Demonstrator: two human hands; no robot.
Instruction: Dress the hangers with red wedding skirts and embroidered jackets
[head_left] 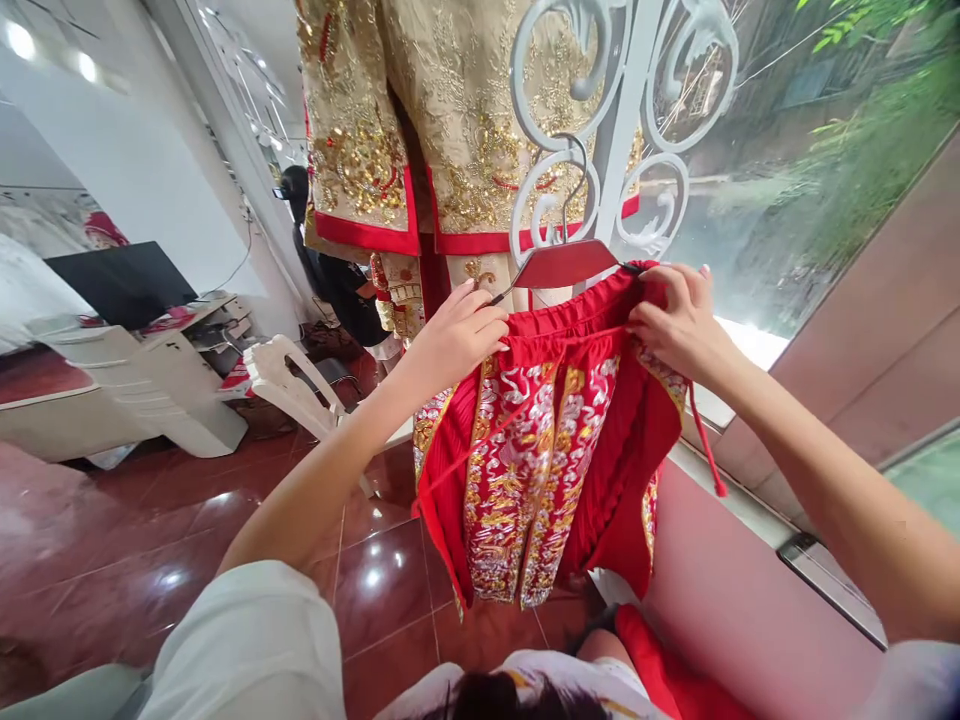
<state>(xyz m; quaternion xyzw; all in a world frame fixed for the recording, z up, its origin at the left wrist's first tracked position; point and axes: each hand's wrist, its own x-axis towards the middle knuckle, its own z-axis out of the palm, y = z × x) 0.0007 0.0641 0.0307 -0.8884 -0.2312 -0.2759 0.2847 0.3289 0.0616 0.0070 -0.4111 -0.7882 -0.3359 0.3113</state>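
Observation:
A red skirt (517,480) with gold and silver embroidery hangs in front of me from a dark red hanger (568,264). The hanger's hook is up against a white scrolled metal frame (622,90). My left hand (469,335) pinches the left end of the skirt's gathered waistband, by a hanger clip. At the right end of the waistband, my right hand (675,315) is closed on the fabric, beside the other clip. A thin red drawstring (705,445) dangles below my right hand. Behind the hanger hangs a gold embroidered jacket (465,130) with red trim.
To the right is a large window (810,170) above a pink padded seat (735,570), on which a phone-like dark object (832,590) lies. White chair (292,385), desk with monitor (124,285) and a person in black (341,290) are to the left. Red cloth (660,660) lies below.

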